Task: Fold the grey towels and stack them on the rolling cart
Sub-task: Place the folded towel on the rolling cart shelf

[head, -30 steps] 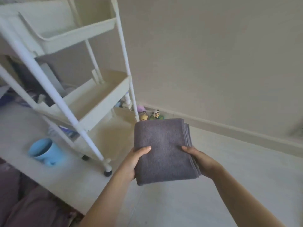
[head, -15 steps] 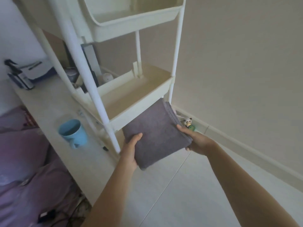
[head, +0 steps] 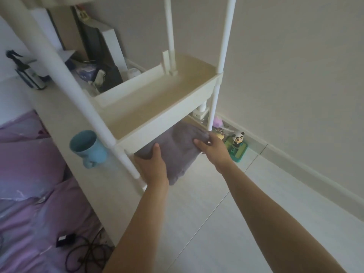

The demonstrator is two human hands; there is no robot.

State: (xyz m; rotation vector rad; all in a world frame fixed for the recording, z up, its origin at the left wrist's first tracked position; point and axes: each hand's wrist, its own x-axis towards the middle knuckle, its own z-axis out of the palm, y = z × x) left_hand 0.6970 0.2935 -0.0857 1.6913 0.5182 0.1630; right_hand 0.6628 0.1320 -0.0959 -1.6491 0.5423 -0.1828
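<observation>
A folded grey towel (head: 177,150) is partly under the middle shelf (head: 165,127) of the white rolling cart (head: 78,99). My left hand (head: 152,168) grips its near left edge, thumb on top. My right hand (head: 212,148) holds its right edge, fingers laid over the top. The towel's far end is hidden beneath the shelf, so I cannot see the tier under it.
A blue mug (head: 88,148) stands on a white ledge (head: 59,119) left of the cart. A panda figure (head: 237,140) and small toys sit on the floor by the wall. Purple bedding (head: 29,184) and cables (head: 82,251) lie at lower left.
Both hands have carried the towel forward and down, from in front of the middle shelf to partly underneath it. The view has moved closer to the cart.
</observation>
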